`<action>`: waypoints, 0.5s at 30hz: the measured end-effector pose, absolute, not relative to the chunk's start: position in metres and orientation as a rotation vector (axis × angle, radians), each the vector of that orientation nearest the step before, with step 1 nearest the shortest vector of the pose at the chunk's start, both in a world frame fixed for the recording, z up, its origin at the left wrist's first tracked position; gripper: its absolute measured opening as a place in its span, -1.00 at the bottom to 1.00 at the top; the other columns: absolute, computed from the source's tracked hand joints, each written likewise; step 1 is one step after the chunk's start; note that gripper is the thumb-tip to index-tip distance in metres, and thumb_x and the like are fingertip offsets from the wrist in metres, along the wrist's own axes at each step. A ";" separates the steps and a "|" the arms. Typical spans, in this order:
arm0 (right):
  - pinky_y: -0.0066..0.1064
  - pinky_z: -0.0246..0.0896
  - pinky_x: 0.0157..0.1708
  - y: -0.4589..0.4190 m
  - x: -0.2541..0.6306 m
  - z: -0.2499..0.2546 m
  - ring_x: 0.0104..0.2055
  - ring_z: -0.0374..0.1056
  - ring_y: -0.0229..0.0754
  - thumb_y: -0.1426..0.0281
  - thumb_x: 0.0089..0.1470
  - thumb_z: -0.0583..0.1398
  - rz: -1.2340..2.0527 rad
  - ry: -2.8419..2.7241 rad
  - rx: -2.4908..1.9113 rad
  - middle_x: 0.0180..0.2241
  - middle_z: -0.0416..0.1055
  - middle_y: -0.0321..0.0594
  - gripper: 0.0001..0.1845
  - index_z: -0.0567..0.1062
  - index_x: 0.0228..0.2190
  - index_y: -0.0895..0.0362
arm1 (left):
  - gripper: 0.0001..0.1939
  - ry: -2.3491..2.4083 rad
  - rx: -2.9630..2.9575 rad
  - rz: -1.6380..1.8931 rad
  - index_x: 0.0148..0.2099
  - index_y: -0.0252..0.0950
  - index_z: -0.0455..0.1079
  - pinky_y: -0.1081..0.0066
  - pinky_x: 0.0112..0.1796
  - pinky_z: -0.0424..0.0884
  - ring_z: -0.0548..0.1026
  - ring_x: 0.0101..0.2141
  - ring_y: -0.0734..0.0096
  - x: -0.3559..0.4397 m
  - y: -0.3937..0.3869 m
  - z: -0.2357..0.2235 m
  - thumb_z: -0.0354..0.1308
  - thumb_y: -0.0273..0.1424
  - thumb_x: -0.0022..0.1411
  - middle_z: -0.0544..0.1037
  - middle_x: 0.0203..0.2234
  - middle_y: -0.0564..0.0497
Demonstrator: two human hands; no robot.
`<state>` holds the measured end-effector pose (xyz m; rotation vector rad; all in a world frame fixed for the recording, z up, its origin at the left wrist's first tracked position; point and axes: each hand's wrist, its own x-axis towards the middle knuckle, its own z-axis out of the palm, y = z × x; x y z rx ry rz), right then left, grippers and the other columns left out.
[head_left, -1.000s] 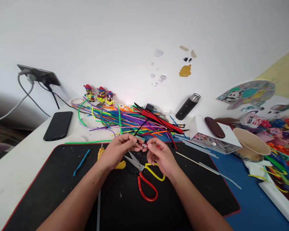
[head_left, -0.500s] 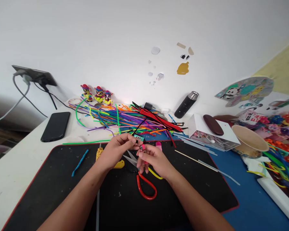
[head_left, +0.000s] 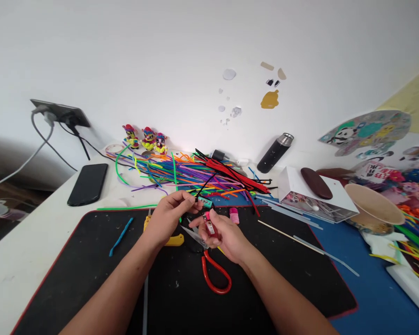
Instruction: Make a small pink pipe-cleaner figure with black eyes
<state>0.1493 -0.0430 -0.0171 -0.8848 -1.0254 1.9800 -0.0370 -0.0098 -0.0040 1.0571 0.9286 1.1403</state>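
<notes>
Red lighter [head_left: 210, 228] in right grip [head_left: 228, 235], left grip [head_left: 171, 214] pinching dark piece [head_left: 196, 199], black mat [head_left: 176, 302] below, white wall [head_left: 160, 60] behind

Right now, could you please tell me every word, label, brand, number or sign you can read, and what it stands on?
None reads clearly.
White card at the right: characters too blurred to quote.
Red lighter in the right hand: label too small.
Teal item beside the left hand: marks too small.

Free mat [head_left: 307, 265] lower-R, scissors [head_left: 204, 263] prob. under R-grip [head_left: 227, 236]
</notes>
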 end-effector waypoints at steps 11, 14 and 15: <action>-0.54 -0.36 -0.73 -0.021 0.141 -0.016 -0.73 -0.09 -0.48 -0.15 0.12 0.40 1.932 -0.954 -0.850 -0.61 0.28 -0.47 -0.41 0.43 -0.38 0.11 | -0.59 1.041 1.131 1.257 -0.34 -0.26 0.50 0.39 -0.30 0.40 0.48 -0.40 0.37 -0.039 -0.005 -0.006 0.41 -0.01 0.25 0.61 -0.44 0.02; -0.55 -0.36 -0.72 -0.015 0.135 -0.019 -0.72 -0.14 -0.48 -0.13 0.12 0.41 1.896 -0.994 -0.844 -0.65 0.21 -0.51 -0.43 0.43 -0.38 0.10 | -0.58 1.046 1.154 1.259 -0.34 -0.25 0.49 0.39 -0.31 0.39 0.46 -0.42 0.39 -0.039 -0.004 -0.007 0.38 0.00 0.27 0.57 -0.45 0.04; -0.54 -0.35 -0.71 -0.014 0.132 -0.021 -0.72 -0.14 -0.48 -0.12 0.11 0.42 1.879 -0.998 -0.846 -0.65 0.19 -0.52 -0.43 0.42 -0.38 0.10 | -0.57 1.047 1.164 1.257 -0.34 -0.25 0.48 0.39 -0.31 0.39 0.46 -0.42 0.39 -0.040 -0.004 -0.007 0.37 0.01 0.28 0.56 -0.45 0.05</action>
